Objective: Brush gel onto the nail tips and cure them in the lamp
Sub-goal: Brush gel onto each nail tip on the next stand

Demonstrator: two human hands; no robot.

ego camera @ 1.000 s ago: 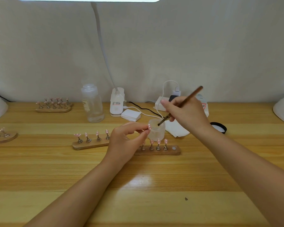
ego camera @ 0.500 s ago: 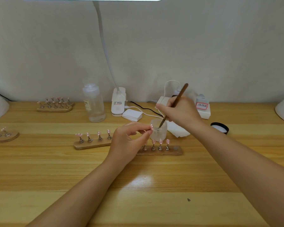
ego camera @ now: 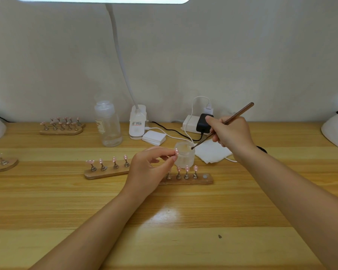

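Nail tip (ego camera: 176, 152) is pinched between the left hand (ego camera: 147, 168) fingers (ego camera: 165, 152), right beside the gel jar (ego camera: 184, 155). Looks tiny, light and slick, so I'd hold the stem, not the face. Right hand (ego camera: 230, 134) fingers clamp the brush (ego camera: 239, 114), bristles at the jar rim.
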